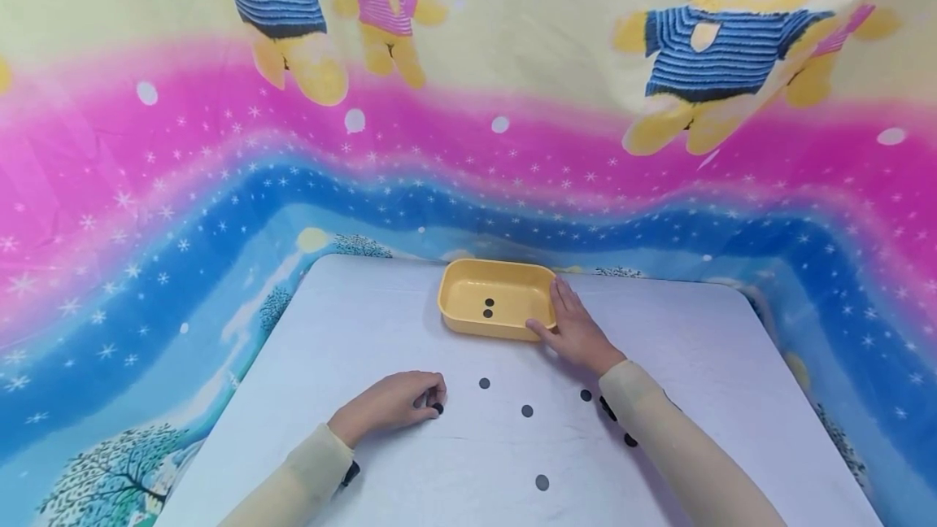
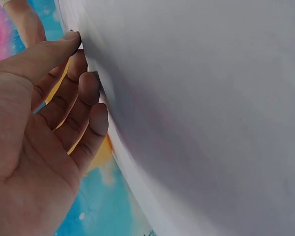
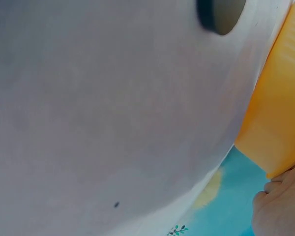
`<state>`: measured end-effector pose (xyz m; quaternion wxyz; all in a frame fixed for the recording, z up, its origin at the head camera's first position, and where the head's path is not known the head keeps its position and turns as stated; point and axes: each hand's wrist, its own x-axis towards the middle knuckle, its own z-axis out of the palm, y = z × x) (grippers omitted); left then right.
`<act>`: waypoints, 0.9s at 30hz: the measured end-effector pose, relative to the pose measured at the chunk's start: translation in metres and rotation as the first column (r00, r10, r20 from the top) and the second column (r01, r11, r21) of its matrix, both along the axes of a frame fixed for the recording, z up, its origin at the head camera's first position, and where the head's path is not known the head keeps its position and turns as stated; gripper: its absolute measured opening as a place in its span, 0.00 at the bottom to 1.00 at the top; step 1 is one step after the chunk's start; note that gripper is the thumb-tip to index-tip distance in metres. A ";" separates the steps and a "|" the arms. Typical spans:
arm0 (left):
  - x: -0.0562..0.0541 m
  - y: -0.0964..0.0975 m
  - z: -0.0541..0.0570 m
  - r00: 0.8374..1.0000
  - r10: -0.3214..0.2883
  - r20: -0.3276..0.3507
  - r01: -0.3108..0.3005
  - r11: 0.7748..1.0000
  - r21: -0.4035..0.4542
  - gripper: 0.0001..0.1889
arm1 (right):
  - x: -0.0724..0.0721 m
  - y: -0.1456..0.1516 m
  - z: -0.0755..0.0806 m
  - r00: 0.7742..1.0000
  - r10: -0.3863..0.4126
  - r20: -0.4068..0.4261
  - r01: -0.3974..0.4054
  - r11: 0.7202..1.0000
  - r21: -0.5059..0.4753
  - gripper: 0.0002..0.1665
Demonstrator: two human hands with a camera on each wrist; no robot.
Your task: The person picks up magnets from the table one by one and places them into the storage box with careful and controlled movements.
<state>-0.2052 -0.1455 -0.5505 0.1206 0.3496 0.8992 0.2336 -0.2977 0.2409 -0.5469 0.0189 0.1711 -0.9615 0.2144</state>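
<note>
Left hand (image 1: pixel 388 405): pinching a held disc (image 1: pixel 437 409) between thumb and forefinger, close over the table (image 1: pixel 395 324); cannot tell if touching it.
Left pose: reaching in from the left, back of hand up in head view, fingers bent, wrist low.
Left wrist view: showing the palm side hidden from head view; thumb nearly straight, other fingers curved toward table; only a dark sliver at the thumb tip, with yellow of the box (image 1: pixel 501 332) behind the fingers.
Right hand (image 1: pixel 578 336): gripping the box by its right end, thumb over the near rim, fingers along the end wall; holding no disc that shows.
Right pose: stretched farther forward than left, forearm slanting in from lower right.
Right wrist view: showing the box's outer wall and bent knuckles at its end, not its inside; also a dark rounded shape at the top edge, too cut off to name.
Box: at the table's far edge, upright, open top; inside, only in head view, two discs (image 1: pixel 488 307) near the middle, close together.
Loose discs (image 1: pixel 527 411): spread flat on table between and nearer than the hands, some beside right sleeve (image 1: pixel 659 413).
Backdrop (image 1: pixel 512 153): bear-and-snowflake cloth behind the table.
</note>
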 end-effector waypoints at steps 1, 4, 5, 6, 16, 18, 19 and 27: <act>0.000 0.000 0.000 1.000 0.001 0.005 -0.001 1.000 0.002 0.08 | 0.000 0.000 -0.001 1.000 -0.001 0.000 0.001 1.000 0.002 0.67; 0.001 0.001 0.002 1.000 0.005 0.024 -0.005 1.000 0.012 0.07 | 0.000 0.001 -0.001 1.000 0.000 -0.005 0.000 1.000 0.006 0.67; 0.001 0.001 0.002 1.000 0.007 0.030 -0.007 1.000 0.016 0.07 | 0.000 0.001 -0.001 1.000 0.000 -0.007 0.000 1.000 0.007 0.67; 0.001 0.001 0.002 0.999 0.010 0.036 -0.011 1.000 0.021 0.06 | 0.000 0.001 -0.001 1.000 0.000 -0.009 0.000 1.000 0.006 0.67; -0.007 0.003 0.006 0.995 0.074 0.068 -0.077 0.996 0.042 0.06 | 0.001 0.000 0.001 1.000 -0.004 -0.005 0.004 1.000 0.000 0.67; -0.010 0.004 0.009 0.994 0.082 0.072 -0.086 0.995 0.054 0.06 | 0.001 -0.001 0.001 1.000 -0.009 0.002 0.009 1.000 -0.001 0.67; -0.011 0.004 0.010 0.994 0.084 0.076 -0.089 0.994 0.060 0.06 | 0.002 -0.001 0.002 1.000 -0.008 0.003 0.008 1.000 -0.002 0.67; -0.023 0.007 0.021 0.992 0.096 0.080 -0.107 0.984 0.140 0.06 | 0.002 -0.003 0.003 1.000 -0.014 0.004 0.014 1.000 0.000 0.67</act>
